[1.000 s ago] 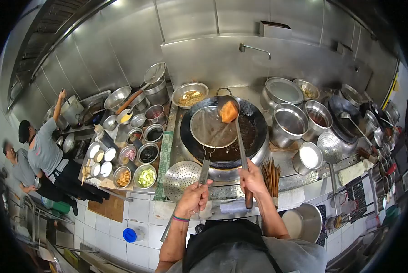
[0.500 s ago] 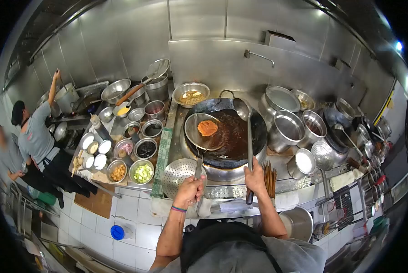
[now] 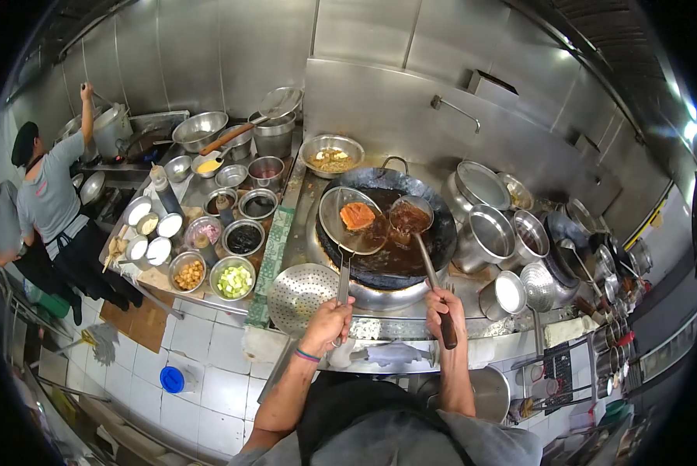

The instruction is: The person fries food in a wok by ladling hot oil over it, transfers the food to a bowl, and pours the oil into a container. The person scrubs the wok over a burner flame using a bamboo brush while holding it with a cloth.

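Note:
My left hand (image 3: 329, 325) is closed around the handle of a round mesh strainer (image 3: 331, 221), which is over the left side of a large dark wok (image 3: 435, 193). An orange-brown piece of food (image 3: 358, 216) lies in the strainer. My right hand (image 3: 445, 309) grips the dark handle of a ladle (image 3: 423, 252). Its bowl holds brown liquid and is over the middle right of the wok, just beside the strainer. More dark brown liquid shows in the wok. A perforated metal bowl (image 3: 294, 301) sits at the wok's front left, behind my left hand.
On the left counter are several bowls, including cut green vegetables (image 3: 232, 281) and orange-brown cubes (image 3: 187, 273). Metal pots (image 3: 484, 233) and a perforated skimmer (image 3: 545, 286) are on the right. Two people (image 3: 53, 194) stand at the far left. A faucet (image 3: 457, 111) projects from the back wall.
The ladle bowl has come from the wok's back edge down over its middle right and now holds brown liquid. The strainer stays over the wok's left side. The camera view has shifted slightly.

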A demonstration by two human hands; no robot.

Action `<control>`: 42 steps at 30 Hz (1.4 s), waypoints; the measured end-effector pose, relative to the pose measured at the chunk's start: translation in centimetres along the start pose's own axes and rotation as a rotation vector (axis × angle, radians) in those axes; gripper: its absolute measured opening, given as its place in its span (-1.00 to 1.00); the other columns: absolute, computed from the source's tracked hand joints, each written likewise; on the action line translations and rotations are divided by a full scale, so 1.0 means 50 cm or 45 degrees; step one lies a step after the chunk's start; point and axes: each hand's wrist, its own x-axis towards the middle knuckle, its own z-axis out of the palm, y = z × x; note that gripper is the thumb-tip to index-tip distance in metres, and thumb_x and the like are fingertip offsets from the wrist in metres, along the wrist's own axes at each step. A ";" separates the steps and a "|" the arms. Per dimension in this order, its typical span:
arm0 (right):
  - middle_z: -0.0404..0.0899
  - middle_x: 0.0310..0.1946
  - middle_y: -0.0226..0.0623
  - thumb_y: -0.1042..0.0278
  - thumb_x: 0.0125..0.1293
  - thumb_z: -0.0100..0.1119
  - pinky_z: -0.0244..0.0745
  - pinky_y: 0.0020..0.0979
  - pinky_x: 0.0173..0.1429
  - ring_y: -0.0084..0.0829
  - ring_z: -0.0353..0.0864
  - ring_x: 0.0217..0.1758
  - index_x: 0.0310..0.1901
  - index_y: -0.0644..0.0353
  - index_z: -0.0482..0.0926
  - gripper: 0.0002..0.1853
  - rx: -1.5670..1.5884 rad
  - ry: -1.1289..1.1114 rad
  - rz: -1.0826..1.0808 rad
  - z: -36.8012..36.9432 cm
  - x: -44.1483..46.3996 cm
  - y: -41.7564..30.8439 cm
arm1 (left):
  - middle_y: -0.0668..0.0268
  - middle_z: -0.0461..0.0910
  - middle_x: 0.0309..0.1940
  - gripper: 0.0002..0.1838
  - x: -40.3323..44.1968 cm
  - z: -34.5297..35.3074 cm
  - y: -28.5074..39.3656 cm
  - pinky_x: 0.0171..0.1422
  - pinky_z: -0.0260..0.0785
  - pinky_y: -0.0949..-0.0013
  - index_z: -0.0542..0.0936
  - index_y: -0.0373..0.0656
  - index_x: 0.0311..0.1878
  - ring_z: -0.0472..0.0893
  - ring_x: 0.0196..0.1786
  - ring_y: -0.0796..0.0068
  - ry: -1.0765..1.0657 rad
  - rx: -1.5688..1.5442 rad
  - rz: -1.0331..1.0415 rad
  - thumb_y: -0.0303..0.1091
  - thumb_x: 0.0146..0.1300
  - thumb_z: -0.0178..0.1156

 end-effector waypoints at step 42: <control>0.29 -0.42 -0.37 0.39 0.51 -0.16 0.23 -0.52 -0.74 -0.64 0.32 -0.67 0.29 0.52 0.29 -0.56 0.473 -0.256 0.088 0.007 0.040 -0.024 | 0.43 0.38 -0.67 -0.76 -0.062 -0.005 0.041 -0.68 0.19 0.39 0.41 -0.12 -0.30 0.34 -0.72 0.60 0.033 0.318 0.000 -0.22 0.50 0.01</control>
